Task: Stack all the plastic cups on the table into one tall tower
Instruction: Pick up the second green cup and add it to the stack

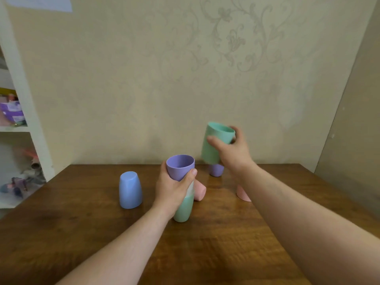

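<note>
Cups were the whole job, and at that moment a short tower (183, 188) stood just below the middle of the frame: a green cup at the base, a pale band that I took for another cup above it, and a purple cup (180, 166) nested on top, mouth up. My left hand (173, 189) was wrapped tight around the tower's upper half, thumb across the front, I judged to keep it from tipping while the next piece came in.

My right hand (231, 150) had a second green cup (216, 141) in a closed grip, thumb on the near side and fingers behind, held in the air right of centre, above and to the right of the tower. It sat upright with a slight lean, mouth up, which suited dropping it into the purple one.

Smooth, matte, tapered pastel plastic, all of them; they looked light and easy to nest.

Loose pieces remained on the wooden table (205, 243). A blue cup (130, 189) stood upside down left of the tower. A pink cup (199, 190) lay on its side just behind it. Another purple cup (216, 169) sat farther back, under the raised green one. One more pink cup (242, 193) was half hidden by my right forearm, so I couldn't tell how it stood.
</note>
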Motion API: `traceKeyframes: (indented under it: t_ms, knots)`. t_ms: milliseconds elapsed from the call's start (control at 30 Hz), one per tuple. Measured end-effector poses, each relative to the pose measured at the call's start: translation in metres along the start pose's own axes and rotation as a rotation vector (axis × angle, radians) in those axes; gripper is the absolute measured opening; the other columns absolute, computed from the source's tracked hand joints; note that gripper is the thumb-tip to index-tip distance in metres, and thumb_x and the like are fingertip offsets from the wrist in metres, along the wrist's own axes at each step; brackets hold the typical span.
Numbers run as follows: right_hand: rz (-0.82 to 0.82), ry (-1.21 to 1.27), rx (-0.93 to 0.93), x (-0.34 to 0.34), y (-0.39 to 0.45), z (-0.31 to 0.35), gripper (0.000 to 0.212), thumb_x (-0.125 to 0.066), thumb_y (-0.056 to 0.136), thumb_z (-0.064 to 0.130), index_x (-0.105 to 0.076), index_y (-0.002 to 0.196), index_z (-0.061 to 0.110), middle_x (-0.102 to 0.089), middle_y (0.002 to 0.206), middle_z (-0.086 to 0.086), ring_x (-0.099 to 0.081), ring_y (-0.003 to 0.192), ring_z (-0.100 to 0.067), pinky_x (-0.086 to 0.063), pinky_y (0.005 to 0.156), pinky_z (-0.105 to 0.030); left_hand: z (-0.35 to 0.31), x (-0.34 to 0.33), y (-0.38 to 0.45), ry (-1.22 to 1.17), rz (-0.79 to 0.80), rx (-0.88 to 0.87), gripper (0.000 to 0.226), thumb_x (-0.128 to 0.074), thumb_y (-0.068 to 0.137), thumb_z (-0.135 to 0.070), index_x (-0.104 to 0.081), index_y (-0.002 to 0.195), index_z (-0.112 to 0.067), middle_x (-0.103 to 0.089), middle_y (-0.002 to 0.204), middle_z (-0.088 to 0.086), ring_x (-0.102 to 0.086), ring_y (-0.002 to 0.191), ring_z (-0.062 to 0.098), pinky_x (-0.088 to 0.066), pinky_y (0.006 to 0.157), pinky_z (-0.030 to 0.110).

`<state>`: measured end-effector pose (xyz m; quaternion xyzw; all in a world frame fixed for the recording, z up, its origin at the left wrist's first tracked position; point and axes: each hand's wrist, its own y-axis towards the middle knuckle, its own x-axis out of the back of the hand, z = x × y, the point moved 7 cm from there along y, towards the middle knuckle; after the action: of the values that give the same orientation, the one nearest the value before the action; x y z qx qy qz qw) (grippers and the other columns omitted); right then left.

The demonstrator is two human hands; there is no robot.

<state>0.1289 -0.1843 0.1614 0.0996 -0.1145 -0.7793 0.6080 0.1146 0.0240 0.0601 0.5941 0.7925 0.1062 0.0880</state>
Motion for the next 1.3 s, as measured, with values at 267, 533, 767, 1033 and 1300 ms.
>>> traceKeyframes:
  t_ms: [267,533,767,1033,1300]
  knots:
    - [0.243,-0.111,0.206,-0.071,-0.020,0.056,0.079,-0.097,0.077,0.034,-0.052,0.143,0.033,-0.067,0.130,0.005,-0.071,0.112,-0.013,-0.064,0.093,-0.039,-0.011,0.000,0.001,0.175,0.035,0.017,0.066,-0.091,0.080,-0.055,-0.054,0.134,-0.043,-0.070,0.117,-0.021,-0.069,0.109,0.010,-0.058,0.090,0.036]
    - [0.253,-0.160,0.149,-0.075,-0.028,-0.007,0.076,-0.097,0.070,0.039,-0.055,0.133,0.035,-0.072,0.124,0.010,-0.074,0.114,-0.014,-0.064,0.100,-0.044,-0.015,0.005,0.002,0.262,0.038,0.025,0.057,-0.089,0.073,-0.046,-0.057,0.119,-0.052,-0.077,0.102,-0.021,-0.072,0.091,-0.001,-0.056,0.067,0.027]
    - [0.263,-0.142,0.113,-0.074,-0.037,-0.043,0.081,-0.091,0.070,0.049,-0.053,0.140,0.035,-0.075,0.125,0.013,-0.073,0.118,-0.010,-0.061,0.105,-0.045,-0.010,0.001,0.003,0.250,0.081,0.009,0.066,-0.094,0.073,-0.026,-0.053,0.119,-0.049,-0.074,0.099,-0.021,-0.072,0.089,-0.001,-0.057,0.066,0.025]
    - [0.333,-0.130,0.100,-0.073,-0.038,-0.043,0.077,-0.093,0.084,0.036,-0.047,0.146,0.035,-0.072,0.125,0.019,-0.071,0.117,-0.006,-0.062,0.096,-0.031,0.013,-0.005,-0.003,0.270,0.175,0.010,0.055,-0.088,0.067,-0.030,-0.068,0.114,-0.049,-0.085,0.098,-0.007,-0.083,0.094,0.017,-0.070,0.080,0.053]
    - [0.327,-0.194,0.017,-0.069,-0.053,-0.091,0.079,-0.095,0.066,0.047,-0.058,0.135,0.040,-0.075,0.126,0.016,-0.073,0.118,-0.008,-0.060,0.106,-0.048,0.028,0.011,-0.025,0.523,0.357,-0.030,0.097,-0.095,0.073,-0.041,-0.040,0.153,-0.045,-0.066,0.132,-0.021,-0.068,0.121,0.011,-0.059,0.100,0.034]
